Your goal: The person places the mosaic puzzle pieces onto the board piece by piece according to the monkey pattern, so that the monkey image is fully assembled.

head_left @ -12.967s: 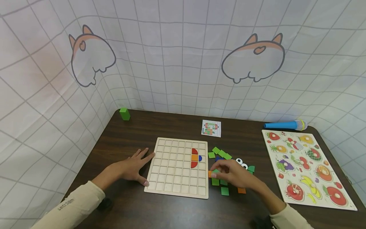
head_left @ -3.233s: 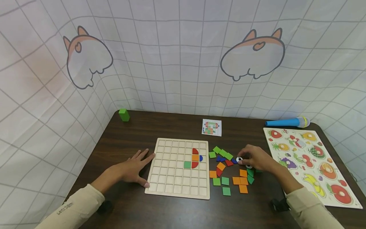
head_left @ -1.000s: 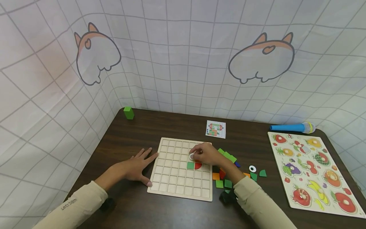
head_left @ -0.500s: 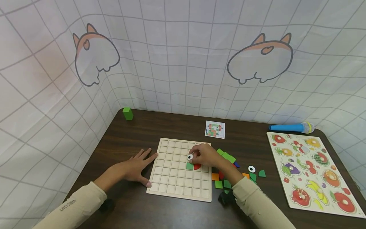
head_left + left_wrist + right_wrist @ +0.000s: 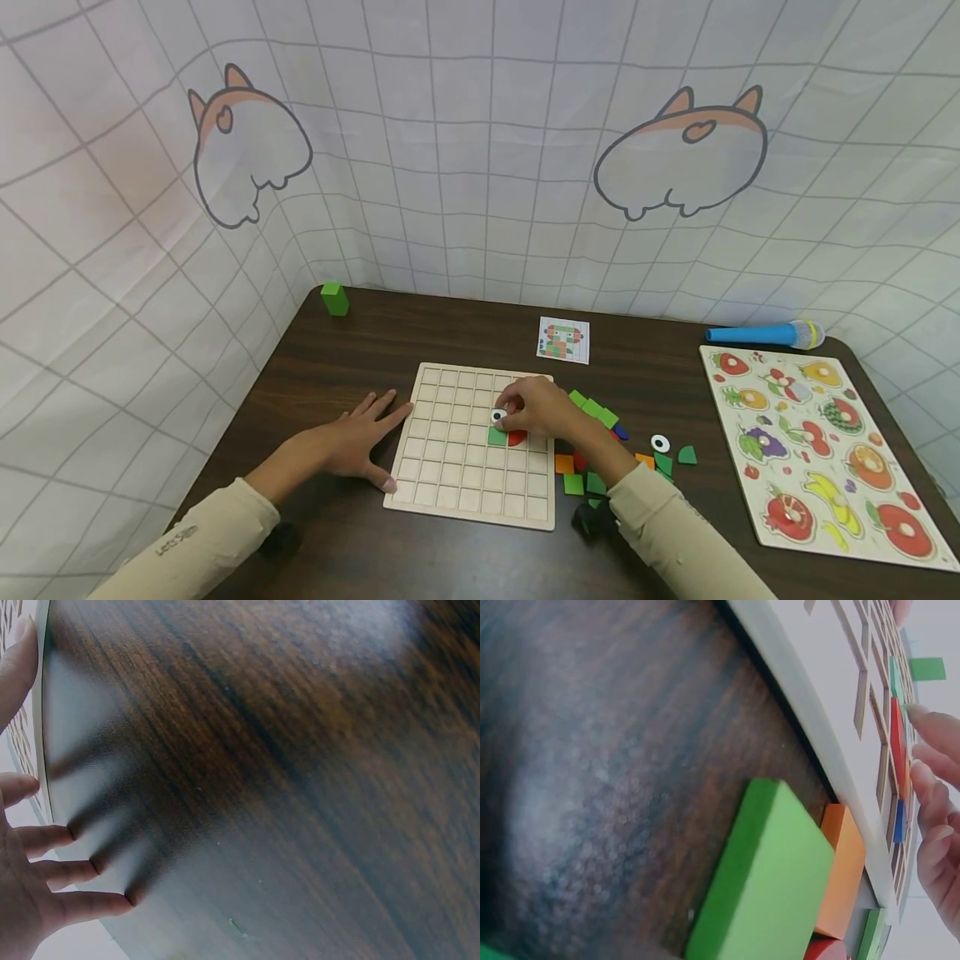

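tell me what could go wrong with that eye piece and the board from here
The right hand pinches the eye piece beside the green square, so seating it might nudge that square.
The right sleeve is close to some loose tiles and could scatter them.
The left hand touches the edge of the board; a push there might slide it.

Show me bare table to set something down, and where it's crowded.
Bare table: behind the board, between the green block and the card; between the card and the microphone; also in front of the board. Crowded: right of the board, where loose tiles lie; the right hand pinches an eye tile over the board.
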`<state>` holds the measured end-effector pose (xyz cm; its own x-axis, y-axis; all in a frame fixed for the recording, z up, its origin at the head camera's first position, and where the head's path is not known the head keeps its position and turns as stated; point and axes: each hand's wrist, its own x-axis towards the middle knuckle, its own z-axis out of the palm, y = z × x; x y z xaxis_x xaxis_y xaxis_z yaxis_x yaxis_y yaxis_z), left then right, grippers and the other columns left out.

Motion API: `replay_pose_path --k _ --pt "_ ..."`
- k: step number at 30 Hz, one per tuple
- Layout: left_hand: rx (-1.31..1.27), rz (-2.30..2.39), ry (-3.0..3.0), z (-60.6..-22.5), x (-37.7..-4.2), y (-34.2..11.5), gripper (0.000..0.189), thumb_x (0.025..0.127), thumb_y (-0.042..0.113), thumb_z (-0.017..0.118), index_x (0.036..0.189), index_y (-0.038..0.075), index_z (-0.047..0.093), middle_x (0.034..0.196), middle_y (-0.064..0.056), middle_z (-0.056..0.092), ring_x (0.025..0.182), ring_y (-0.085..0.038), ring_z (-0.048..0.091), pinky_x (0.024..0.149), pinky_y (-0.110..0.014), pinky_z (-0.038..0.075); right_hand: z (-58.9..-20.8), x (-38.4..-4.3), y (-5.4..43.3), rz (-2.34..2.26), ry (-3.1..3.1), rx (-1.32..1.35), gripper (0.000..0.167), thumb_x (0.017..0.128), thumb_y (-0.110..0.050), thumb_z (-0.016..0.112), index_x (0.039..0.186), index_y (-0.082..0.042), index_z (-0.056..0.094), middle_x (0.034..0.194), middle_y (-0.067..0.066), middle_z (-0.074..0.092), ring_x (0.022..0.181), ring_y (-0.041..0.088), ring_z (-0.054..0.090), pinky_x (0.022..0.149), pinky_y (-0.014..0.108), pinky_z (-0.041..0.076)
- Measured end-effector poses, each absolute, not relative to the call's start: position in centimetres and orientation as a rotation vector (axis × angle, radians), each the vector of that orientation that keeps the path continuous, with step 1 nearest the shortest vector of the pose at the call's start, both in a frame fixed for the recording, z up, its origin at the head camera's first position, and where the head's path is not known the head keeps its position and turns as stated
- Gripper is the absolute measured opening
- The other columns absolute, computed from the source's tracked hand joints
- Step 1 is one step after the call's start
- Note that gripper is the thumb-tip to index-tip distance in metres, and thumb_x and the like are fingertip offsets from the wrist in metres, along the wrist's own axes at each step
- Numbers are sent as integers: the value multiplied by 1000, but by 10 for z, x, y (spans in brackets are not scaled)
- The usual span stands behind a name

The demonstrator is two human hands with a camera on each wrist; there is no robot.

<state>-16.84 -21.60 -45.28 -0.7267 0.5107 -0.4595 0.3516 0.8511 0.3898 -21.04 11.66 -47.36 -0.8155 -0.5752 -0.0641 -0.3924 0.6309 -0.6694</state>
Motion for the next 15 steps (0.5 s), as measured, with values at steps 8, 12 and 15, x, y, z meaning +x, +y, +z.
replay_pose_path --k 8,12,15 --pt "631 378 2457 -453 -168 -216 119 74 60 80 163 18 13 168 -23 1 152 -53 2 110 -78 16 -474 -209 118 -972 2593 -790 18 88 -21 79 101 -9 78 87 -2 69 77 6 56 68 22 47" --pt "632 375 2458 -453 -168 -217 119 74 60 80 163 18 12 168 -23 1 152 -53 2 110 -78 16 -472 -208 117 -976 2594 -783 17 88 -20 79 100 -9 79 85 -3 69 75 6 55 67 22 46" --pt "629 374 2460 -454 -169 -217 119 74 61 80 163 19 12 168 -22 1 152 -52 2 110 -78 15 -472 -208 116 -971 2600 -788 18 88 -21 78 101 -8 78 81 -4 68 72 6 55 66 22 46"
